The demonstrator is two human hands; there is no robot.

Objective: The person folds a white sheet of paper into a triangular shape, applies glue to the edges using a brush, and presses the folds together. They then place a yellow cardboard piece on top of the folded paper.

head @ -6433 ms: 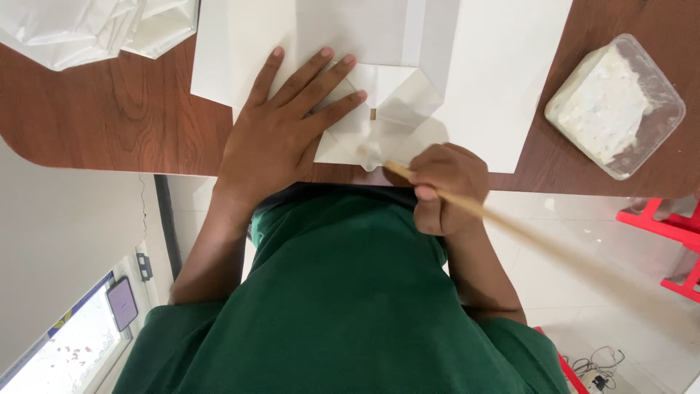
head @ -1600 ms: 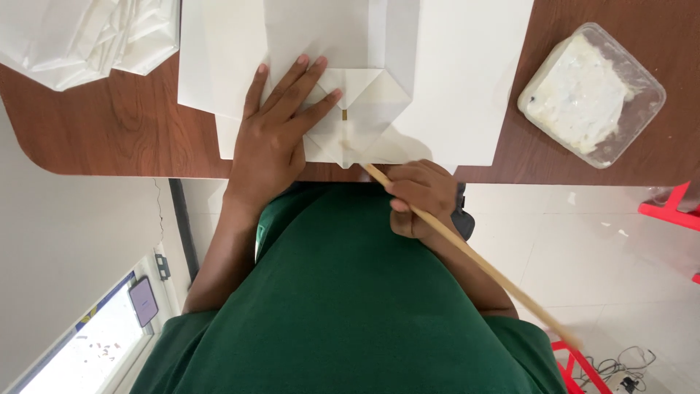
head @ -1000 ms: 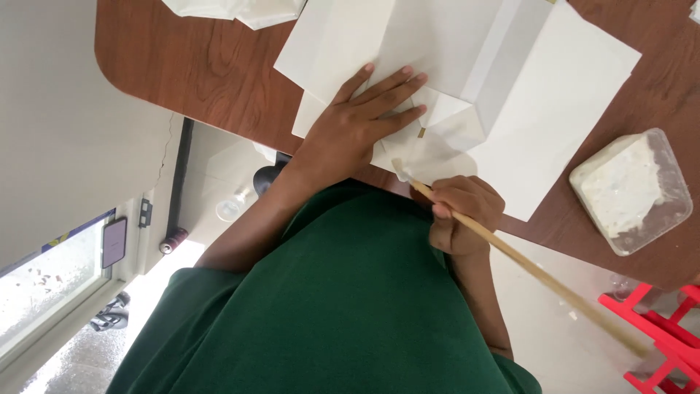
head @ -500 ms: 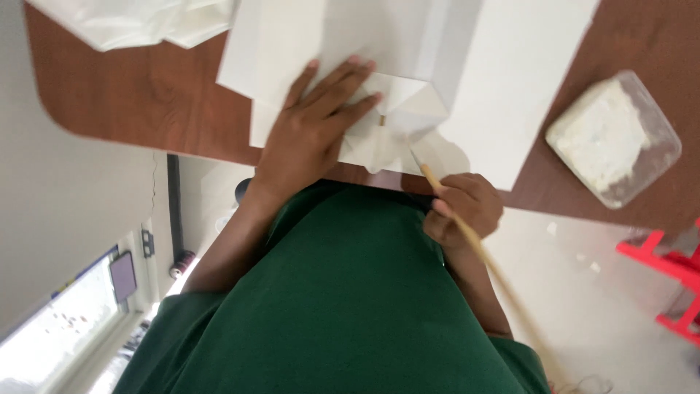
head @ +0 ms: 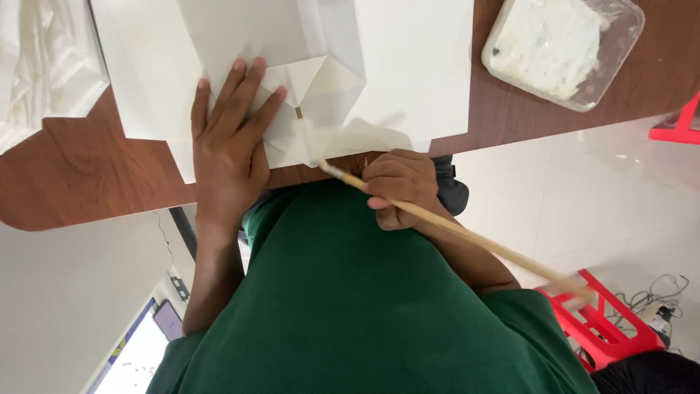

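My left hand [head: 230, 138] lies flat, fingers spread, pressing down a white folded paper [head: 313, 87] on the brown wooden table [head: 87, 175]. My right hand [head: 397, 186] grips a long thin wooden stick [head: 467, 235], a brush whose whitish tip rests on the paper's folded flap near the table edge. The paper shows diagonal creases and a pointed fold beside my left fingertips. My green shirt fills the lower part of the view.
A clear plastic tub of white paste [head: 561, 44] sits on the table at upper right. Crumpled clear plastic [head: 40, 66] lies at upper left. A red plastic stool [head: 620, 321] stands on the white tiled floor, with cables nearby.
The camera has shifted. My left hand still presses the paper, and the brush tip has moved across the folded flap near the table edge.
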